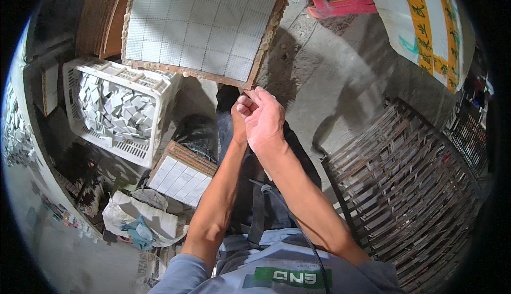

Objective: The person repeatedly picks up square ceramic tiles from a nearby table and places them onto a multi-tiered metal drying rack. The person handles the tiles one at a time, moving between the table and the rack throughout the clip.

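My right hand [264, 117] is in the middle of the view, palm side up, with its fingers curled in toward my left hand. Whatever those fingers hold, if anything, is too small or hidden to make out. Pressed close behind it is my left hand [239, 122], its fingers mostly hidden by the right. Both hands meet just at the near edge of a brown board [205, 75]. On that board lies a grid of white tile sheets [199, 25], split into squares of small pieces. Whether either hand touches the board I cannot tell.
A white plastic crate [159, 89] of loose white tiles [120, 107] stands at left. Below it sits a stack of tiled boards [183, 174] beside a white sack [136, 214]. A slatted metal rack [404, 187] fills the right. Beyond are a red plastic stool [343, 6] and a taped white bundle [394, 17].
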Action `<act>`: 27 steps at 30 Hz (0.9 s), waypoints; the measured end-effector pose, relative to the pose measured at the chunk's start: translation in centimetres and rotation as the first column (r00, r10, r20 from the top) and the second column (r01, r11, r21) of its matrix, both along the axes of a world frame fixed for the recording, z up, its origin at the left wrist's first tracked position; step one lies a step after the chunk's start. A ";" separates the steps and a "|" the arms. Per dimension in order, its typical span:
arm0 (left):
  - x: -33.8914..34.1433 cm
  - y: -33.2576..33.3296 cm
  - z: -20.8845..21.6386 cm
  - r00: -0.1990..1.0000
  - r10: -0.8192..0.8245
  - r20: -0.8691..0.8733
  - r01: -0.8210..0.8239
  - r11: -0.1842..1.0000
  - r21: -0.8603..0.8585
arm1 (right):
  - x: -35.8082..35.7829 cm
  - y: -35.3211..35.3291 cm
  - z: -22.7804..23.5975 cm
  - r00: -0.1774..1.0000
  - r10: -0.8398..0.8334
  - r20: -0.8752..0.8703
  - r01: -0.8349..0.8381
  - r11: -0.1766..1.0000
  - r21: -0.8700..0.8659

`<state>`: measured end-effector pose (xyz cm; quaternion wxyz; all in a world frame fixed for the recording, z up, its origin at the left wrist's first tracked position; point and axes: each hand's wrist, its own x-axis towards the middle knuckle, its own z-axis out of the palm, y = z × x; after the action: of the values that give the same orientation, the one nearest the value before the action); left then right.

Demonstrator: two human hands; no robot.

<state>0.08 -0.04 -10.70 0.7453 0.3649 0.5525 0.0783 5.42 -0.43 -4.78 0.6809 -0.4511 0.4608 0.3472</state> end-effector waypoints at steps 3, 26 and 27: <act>0.6 -1.4 -0.4 0.998 0.058 -0.004 -0.058 0.998 0.028 | 0.0 0.9 0.7 1.000 -0.001 -0.015 0.001 1.000 0.005; 2.3 -5.7 -1.3 0.974 0.223 -0.051 -0.216 0.969 0.119 | 1.1 0.5 0.1 0.964 0.248 0.094 -0.221 0.947 -0.231; 2.5 -5.5 -1.5 0.972 0.229 -0.053 -0.221 0.967 0.125 | 1.1 0.5 0.0 0.959 0.267 0.096 -0.241 0.945 -0.221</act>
<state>2.61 -5.59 -12.24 0.6897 0.3459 0.6094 0.1826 6.57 0.06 -4.77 0.6072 -0.5962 0.3887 0.3534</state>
